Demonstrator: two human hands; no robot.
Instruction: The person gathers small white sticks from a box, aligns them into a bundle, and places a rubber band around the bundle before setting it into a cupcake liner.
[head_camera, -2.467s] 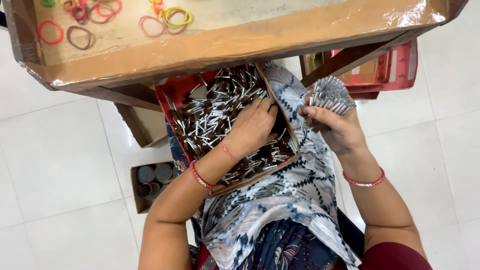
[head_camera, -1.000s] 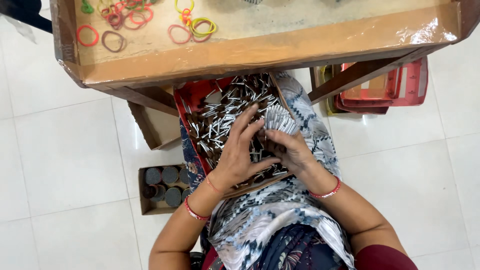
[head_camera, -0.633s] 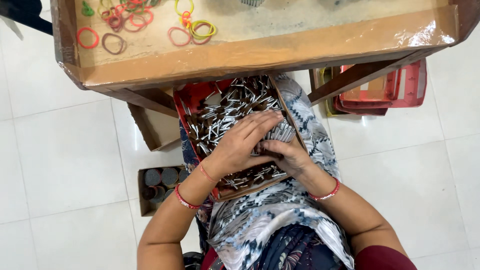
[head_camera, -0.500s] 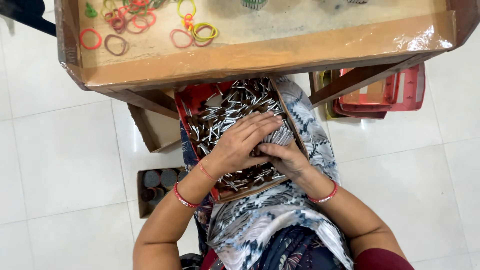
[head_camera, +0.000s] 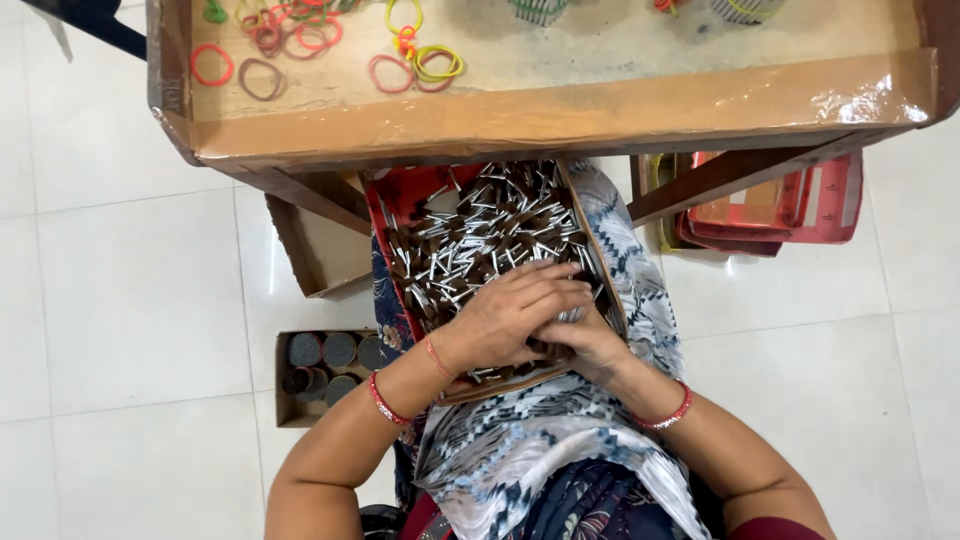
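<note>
Silver-tipped sticks (head_camera: 470, 235) fill the red box (head_camera: 400, 200) on our lap at 12 o'clock from both hands. Left hand (head_camera: 515, 320) lies over right hand (head_camera: 590, 345), both closed around a bundle of sticks (head_camera: 572, 316).

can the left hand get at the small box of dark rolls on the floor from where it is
Probably yes: the left hand rests on the sticks in the lap tray, and the box of dark rolls sits open on the floor beside that arm, nothing between.

1. The right hand (head_camera: 590, 340) has come in from the right and down into the lap box (head_camera: 400, 215).
2. The left hand (head_camera: 515, 320) now lies over it, covering the silver bundle it held up.
</note>
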